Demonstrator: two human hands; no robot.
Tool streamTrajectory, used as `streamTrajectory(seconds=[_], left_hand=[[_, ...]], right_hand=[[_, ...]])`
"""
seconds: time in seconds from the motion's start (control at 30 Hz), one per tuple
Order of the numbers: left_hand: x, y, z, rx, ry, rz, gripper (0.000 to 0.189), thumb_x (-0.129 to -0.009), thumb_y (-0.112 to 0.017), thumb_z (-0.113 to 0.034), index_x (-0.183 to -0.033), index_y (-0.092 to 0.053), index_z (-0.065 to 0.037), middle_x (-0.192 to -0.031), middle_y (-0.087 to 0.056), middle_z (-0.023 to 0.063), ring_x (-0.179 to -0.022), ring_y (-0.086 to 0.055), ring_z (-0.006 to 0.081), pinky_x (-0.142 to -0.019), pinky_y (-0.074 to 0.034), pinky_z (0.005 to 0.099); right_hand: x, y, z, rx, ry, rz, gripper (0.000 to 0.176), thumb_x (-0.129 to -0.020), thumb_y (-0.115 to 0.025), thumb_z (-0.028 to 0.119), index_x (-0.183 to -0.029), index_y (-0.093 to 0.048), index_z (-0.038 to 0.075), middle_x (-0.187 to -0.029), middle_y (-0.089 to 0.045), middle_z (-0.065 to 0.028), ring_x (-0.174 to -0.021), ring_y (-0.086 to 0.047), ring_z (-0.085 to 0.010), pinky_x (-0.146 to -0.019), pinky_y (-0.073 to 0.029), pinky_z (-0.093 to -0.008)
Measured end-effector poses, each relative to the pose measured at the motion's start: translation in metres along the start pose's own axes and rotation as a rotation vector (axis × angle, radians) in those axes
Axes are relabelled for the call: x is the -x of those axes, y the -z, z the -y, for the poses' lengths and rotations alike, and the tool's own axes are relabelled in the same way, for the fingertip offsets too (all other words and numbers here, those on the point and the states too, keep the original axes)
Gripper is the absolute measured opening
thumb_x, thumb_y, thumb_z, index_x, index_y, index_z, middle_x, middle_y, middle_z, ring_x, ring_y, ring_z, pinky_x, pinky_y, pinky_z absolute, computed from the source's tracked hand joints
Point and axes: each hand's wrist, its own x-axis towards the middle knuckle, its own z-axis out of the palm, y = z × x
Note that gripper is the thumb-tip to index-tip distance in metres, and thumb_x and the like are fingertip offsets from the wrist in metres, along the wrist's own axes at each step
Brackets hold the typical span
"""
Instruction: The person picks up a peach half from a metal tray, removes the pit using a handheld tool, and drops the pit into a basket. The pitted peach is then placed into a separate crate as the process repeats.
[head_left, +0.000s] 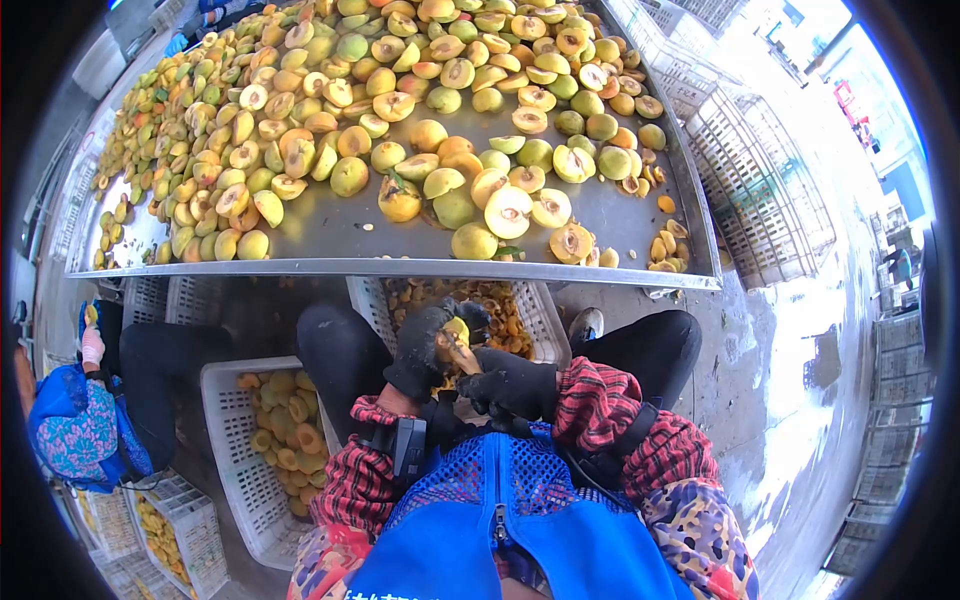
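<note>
Both my hands wear dark gloves and meet above a white crate between my knees. My left hand (425, 350) is closed around a yellow peach piece (457, 329). Close against it, my right hand (508, 384) is closed on a narrow tan tool (463, 360) whose end touches or nearly touches the peach; its exact kind is hard to make out. Beneath the hands, the white crate (545, 320) contains brownish-orange peach scraps (510, 335). Beyond them, a metal table (330, 225) carries a large heap of halved peaches (397, 105), several with pits showing.
A white crate of peach halves (215, 400) stands beside my left leg. Another person (85, 420) sits at the far left, near more crates (190, 520). Stacked crates (755, 190) stand past the table's right edge, on wet floor (750, 400).
</note>
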Motion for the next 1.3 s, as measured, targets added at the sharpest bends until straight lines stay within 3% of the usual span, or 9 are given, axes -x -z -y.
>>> streamTrajectory(seconds=[0.17,0.47,0.57,0.63,0.7,0.77,0.97,1.17,1.3], left_hand=[[0.006,-0.010,0.013,0.070,0.029,-0.105,0.044,-0.065,-0.074,-0.017,-0.102,-0.058,0.001,-0.094,-0.062,0.0155,-0.089,-0.060,0.0302,-0.083,-0.047,0.0375],[0.000,-0.004,-0.008,-0.004,-0.037,-0.111,0.033,-0.077,-0.065,-0.020,-0.103,-0.058,-0.001,-0.087,-0.064,0.0126,-0.080,-0.063,0.0252,-0.074,-0.049,0.0338],[0.005,-0.023,0.014,0.417,0.257,-0.059,0.029,-0.089,-0.049,-0.021,-0.106,-0.057,0.001,-0.094,-0.064,0.0126,-0.084,-0.062,0.0221,-0.077,-0.050,0.0324],[0.010,-0.039,0.036,0.510,0.380,-0.147,0.027,-0.088,-0.050,-0.020,-0.105,-0.057,0.000,-0.094,-0.064,0.0114,-0.081,-0.062,0.0215,-0.073,-0.050,0.0319],[0.015,-0.045,0.048,0.672,0.459,-0.180,0.027,-0.087,-0.051,-0.021,-0.105,-0.057,-0.001,-0.094,-0.064,0.0106,-0.080,-0.062,0.0207,-0.070,-0.050,0.0307],[0.004,-0.029,0.021,0.989,0.525,-0.101,0.030,-0.091,-0.046,-0.024,-0.107,-0.057,-0.001,-0.098,-0.064,0.0108,-0.081,-0.062,0.0192,-0.069,-0.051,0.0285],[-0.011,-0.015,-0.021,1.474,0.848,-0.063,0.041,-0.095,-0.036,-0.030,-0.113,-0.053,0.003,-0.107,-0.061,0.0120,-0.090,-0.061,0.0195,-0.074,-0.052,0.0306],[-0.004,-0.034,-0.001,1.784,0.886,-0.097,0.044,-0.093,-0.038,-0.034,-0.115,-0.053,0.002,-0.109,-0.059,0.0125,-0.094,-0.059,0.0210,-0.078,-0.052,0.0340],[-0.003,-0.043,0.006,1.590,0.753,-0.168,0.033,-0.088,-0.048,-0.025,-0.109,-0.056,-0.001,-0.104,-0.061,0.0105,-0.087,-0.060,0.0202,-0.076,-0.052,0.0328]], right_hand=[[-0.012,0.003,-0.006,-0.116,-0.036,0.019,0.012,-0.086,-0.053,0.010,-0.092,-0.049,0.002,-0.064,-0.053,-0.0061,-0.045,-0.049,-0.0139,-0.039,-0.038,-0.0278],[-0.010,0.003,-0.005,0.163,-0.052,-0.018,0.021,-0.086,-0.057,0.021,-0.095,-0.050,0.004,-0.065,-0.053,-0.0033,-0.048,-0.051,-0.0107,-0.041,-0.044,-0.0261],[-0.028,0.013,-0.028,-0.042,0.032,0.090,0.019,-0.086,-0.058,0.020,-0.093,-0.051,0.004,-0.065,-0.053,-0.0023,-0.047,-0.050,-0.0102,-0.040,-0.041,-0.0244],[-0.028,0.010,-0.035,0.201,0.520,0.049,0.017,-0.086,-0.058,0.021,-0.091,-0.053,0.005,-0.064,-0.052,-0.0007,-0.046,-0.048,-0.0088,-0.039,-0.038,-0.0231],[-0.025,0.007,-0.030,0.097,0.513,0.067,0.016,-0.086,-0.057,0.022,-0.091,-0.054,0.007,-0.063,-0.052,0.0006,-0.046,-0.047,-0.0074,-0.039,-0.036,-0.0217],[-0.013,0.001,-0.012,-0.346,-0.001,0.141,0.016,-0.087,-0.057,0.022,-0.091,-0.054,0.008,-0.063,-0.051,0.0017,-0.046,-0.046,-0.0060,-0.040,-0.035,-0.0205],[-0.021,0.002,-0.025,-0.193,0.054,0.064,0.016,-0.087,-0.057,0.019,-0.086,-0.048,0.007,-0.054,-0.043,-0.0004,-0.037,-0.041,-0.0105,-0.033,-0.032,-0.0247],[-0.019,0.006,-0.031,-0.451,0.014,0.164,0.014,-0.088,-0.056,0.017,-0.093,-0.047,0.007,-0.053,-0.043,-0.0004,-0.037,-0.041,-0.0105,-0.033,-0.032,-0.0246],[-0.007,0.009,-0.032,-0.593,0.027,0.219,0.019,-0.088,-0.056,0.017,-0.102,-0.046,0.008,-0.054,-0.044,-0.0007,-0.038,-0.042,-0.0097,-0.033,-0.033,-0.0244]])
